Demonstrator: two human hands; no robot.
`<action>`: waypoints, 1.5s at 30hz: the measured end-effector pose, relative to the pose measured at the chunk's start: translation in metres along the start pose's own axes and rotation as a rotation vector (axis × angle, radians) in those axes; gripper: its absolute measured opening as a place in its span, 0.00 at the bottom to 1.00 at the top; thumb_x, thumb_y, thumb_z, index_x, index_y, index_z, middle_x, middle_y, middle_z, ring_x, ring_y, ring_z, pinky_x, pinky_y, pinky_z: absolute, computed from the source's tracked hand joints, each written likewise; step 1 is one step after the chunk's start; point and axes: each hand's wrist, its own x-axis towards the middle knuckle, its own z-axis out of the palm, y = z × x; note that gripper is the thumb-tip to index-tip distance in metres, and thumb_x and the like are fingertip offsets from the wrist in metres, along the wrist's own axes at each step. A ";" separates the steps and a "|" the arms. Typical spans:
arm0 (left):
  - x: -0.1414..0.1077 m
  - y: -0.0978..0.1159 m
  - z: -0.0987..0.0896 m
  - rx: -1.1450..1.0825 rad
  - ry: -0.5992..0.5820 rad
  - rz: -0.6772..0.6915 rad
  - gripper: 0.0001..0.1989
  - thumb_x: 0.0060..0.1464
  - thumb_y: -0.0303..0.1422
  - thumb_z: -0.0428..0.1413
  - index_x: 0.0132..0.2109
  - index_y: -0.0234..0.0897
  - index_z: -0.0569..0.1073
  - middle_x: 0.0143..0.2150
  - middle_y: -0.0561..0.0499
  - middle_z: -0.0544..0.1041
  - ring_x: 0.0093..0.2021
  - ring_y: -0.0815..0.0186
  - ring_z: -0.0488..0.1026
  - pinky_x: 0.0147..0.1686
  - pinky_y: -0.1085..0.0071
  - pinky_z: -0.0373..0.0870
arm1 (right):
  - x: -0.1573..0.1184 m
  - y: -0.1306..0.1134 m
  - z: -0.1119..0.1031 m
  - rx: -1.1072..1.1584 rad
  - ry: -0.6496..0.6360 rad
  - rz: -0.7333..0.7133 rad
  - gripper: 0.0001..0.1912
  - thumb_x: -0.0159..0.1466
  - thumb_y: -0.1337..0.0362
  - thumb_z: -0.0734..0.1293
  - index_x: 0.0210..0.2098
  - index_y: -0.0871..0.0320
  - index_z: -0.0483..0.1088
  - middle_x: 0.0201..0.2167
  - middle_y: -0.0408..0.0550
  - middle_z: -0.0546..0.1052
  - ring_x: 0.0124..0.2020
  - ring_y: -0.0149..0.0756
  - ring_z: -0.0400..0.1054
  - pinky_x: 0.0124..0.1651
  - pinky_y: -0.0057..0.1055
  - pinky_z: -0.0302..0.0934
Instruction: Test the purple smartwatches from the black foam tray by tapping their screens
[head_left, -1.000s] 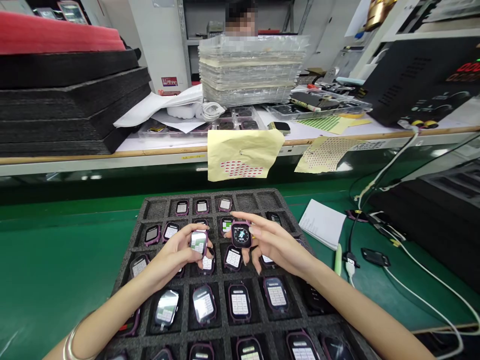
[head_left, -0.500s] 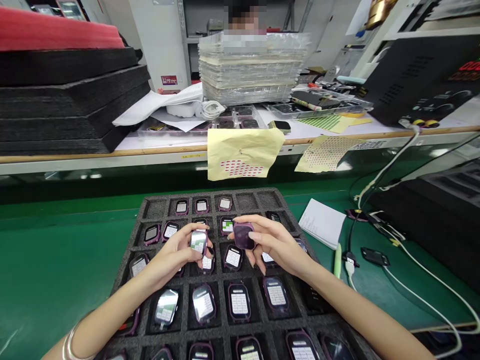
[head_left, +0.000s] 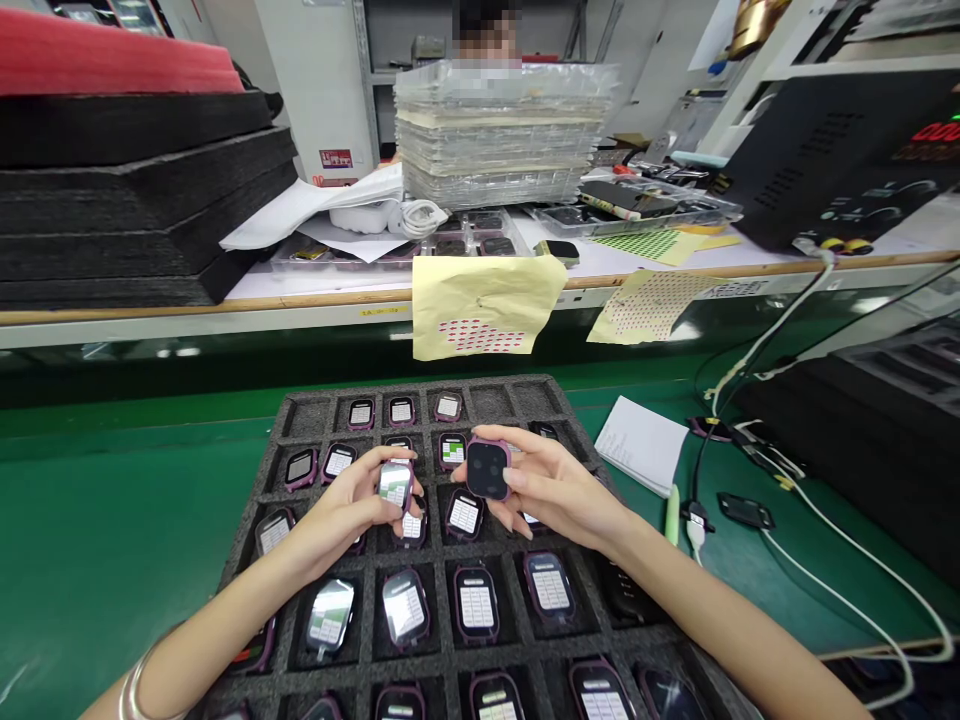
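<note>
Holding watches (head_left: 488,469), tray (head_left: 442,662) beneath, paper (head_left: 642,445) beside

A raised shelf (head_left: 300,320) crosses the green worktop (head_left: 127,510); metal racking (head_left: 364,80) stands behind.

The left watch (head_left: 394,484) is squarish with rounded corners and a purple edge. Its bright face shows white and green areas, though glare makes it hard to say how much of that is the screen and how much is reflection. It is tilted slightly, pinched in the left hand (head_left: 360,495). The right watch (head_left: 486,468) has a purple case of similar shape and a dark face with faint roundish marks. The right hand (head_left: 555,490) grips it at its right side. Both faces point toward the viewer, the two watches apart, above the foam tray (head_left: 491,400).
</note>
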 end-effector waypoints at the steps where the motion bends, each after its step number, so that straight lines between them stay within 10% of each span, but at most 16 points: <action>1: 0.000 0.000 0.000 0.001 0.000 0.001 0.25 0.45 0.22 0.57 0.52 0.38 0.66 0.40 0.48 0.72 0.37 0.64 0.72 0.31 0.71 0.68 | 0.000 0.001 0.000 0.004 -0.011 -0.012 0.19 0.64 0.68 0.69 0.54 0.55 0.69 0.45 0.57 0.77 0.25 0.28 0.71 0.24 0.21 0.65; 45: -0.001 0.003 0.002 -0.017 0.031 0.021 0.24 0.44 0.24 0.59 0.51 0.38 0.69 0.39 0.47 0.73 0.35 0.64 0.72 0.30 0.71 0.67 | -0.003 -0.005 -0.002 -0.018 0.033 0.005 0.20 0.60 0.65 0.71 0.51 0.60 0.71 0.36 0.55 0.79 0.17 0.29 0.68 0.15 0.24 0.61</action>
